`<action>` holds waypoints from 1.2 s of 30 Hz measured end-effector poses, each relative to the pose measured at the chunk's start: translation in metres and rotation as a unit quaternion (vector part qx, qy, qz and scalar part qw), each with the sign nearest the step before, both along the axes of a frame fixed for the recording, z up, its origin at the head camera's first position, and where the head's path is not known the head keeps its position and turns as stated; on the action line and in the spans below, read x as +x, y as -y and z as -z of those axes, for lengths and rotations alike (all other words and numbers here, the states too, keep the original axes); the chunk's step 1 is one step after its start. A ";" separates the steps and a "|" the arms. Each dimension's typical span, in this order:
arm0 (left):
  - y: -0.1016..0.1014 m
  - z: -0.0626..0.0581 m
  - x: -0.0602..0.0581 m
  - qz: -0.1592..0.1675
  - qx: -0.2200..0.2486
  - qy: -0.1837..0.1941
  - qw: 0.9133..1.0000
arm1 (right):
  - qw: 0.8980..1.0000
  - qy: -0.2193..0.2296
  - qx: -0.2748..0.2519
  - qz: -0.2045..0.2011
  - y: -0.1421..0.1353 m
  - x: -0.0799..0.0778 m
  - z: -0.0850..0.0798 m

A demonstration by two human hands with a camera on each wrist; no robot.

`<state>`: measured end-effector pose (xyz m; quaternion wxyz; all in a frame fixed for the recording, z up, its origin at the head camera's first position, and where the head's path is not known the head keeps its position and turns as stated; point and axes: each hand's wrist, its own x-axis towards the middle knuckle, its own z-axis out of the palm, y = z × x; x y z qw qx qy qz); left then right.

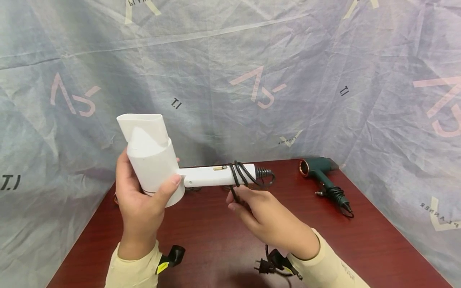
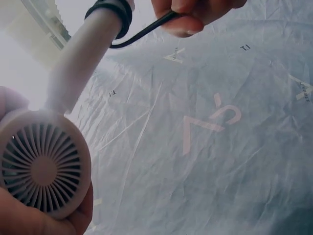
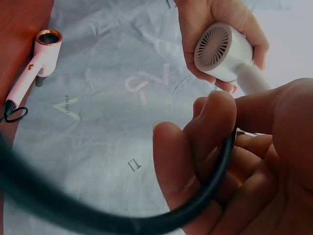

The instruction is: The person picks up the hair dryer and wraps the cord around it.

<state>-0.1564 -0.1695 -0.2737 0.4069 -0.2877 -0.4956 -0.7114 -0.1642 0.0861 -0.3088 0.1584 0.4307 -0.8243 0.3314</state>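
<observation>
A white hair dryer [image 1: 153, 170] with a flattened nozzle is held up over the table, its nozzle pointing up and its handle to the right. My left hand [image 1: 138, 206] grips the barrel, thumb across the front near the handle joint. The slatted round intake [image 2: 44, 169] at its rear shows in the left wrist view. Black power cord [image 1: 237, 174] is looped several times around the handle's end. Just below those loops, my right hand [image 1: 270, 216] pinches the cord between curled fingers. The two-pin plug [image 1: 265, 267] hangs down by the right wrist.
A dark green hair dryer [image 1: 318, 172] with its cord wrapped on lies at the right of the red-brown table [image 1: 209, 244]. In the right wrist view a pink hair dryer [image 3: 41, 66] lies on the table. Printed grey sheeting [image 1: 216, 80] encloses the back and sides.
</observation>
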 end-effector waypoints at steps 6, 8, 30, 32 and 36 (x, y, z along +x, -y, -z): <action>0.001 -0.008 0.003 -0.024 0.033 -0.009 0.999 | 0.999 0.007 0.032 -0.021 0.003 0.002 0.000; 0.001 -0.011 0.005 -0.023 0.039 -0.010 0.999 | 0.999 0.004 0.042 -0.029 0.003 0.003 0.000; 0.001 -0.007 0.003 -0.073 0.018 0.001 0.997 | 0.998 -0.058 0.033 -0.005 -0.005 0.026 -0.014; 0.003 -0.003 0.000 -0.086 0.004 0.014 0.996 | 0.997 -0.077 0.027 0.003 -0.007 0.026 -0.016; 0.006 0.004 -0.005 -0.110 -0.031 0.030 0.993 | 0.995 -0.096 0.004 0.007 -0.011 0.026 -0.018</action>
